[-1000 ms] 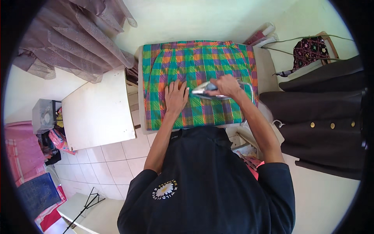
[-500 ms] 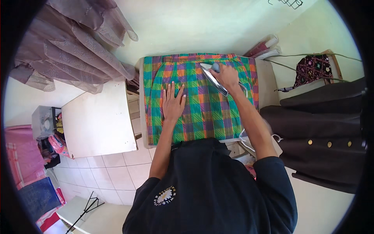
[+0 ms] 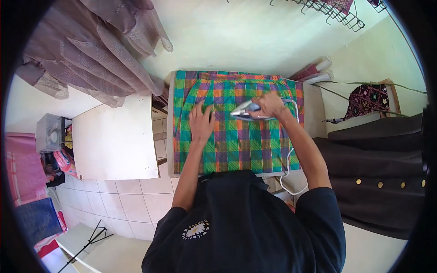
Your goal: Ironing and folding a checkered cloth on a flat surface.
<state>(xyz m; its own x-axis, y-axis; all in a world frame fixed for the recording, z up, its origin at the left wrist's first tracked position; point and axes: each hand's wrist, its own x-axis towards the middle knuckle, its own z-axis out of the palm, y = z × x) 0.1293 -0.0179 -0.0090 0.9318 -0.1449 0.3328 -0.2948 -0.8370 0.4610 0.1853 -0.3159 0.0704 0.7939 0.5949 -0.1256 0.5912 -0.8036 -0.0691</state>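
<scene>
A multicoloured plaid skirt-like garment (image 3: 241, 150), with a gathered waistband along its far edge, lies spread over a padded ironing table (image 3: 315, 104). My right hand (image 3: 269, 105) is closed around the handle of a clothes iron (image 3: 245, 110) above the middle of the cloth. The iron's tip points left; whether its soleplate touches the fabric I cannot tell. From its back a white cord (image 3: 296, 136) runs down past the near right corner of the table. My left hand (image 3: 201, 122) is at the left part of the garment, fingers apart and slightly bent, holding nothing.
To the left stands a white-topped table (image 3: 116, 141). Sheer mauve cloth (image 3: 91, 54) hangs at the upper left. A dark coat with gold buttons (image 3: 378, 164) hangs on the right, near a floral dark cloth (image 3: 368, 100). A wire rack (image 3: 337, 16) is on the far wall.
The iron has come nearer to me from the waistband and turned so its tip points left. My left fingers have gone from lying flat to slightly bent. The head view has shifted a little.
</scene>
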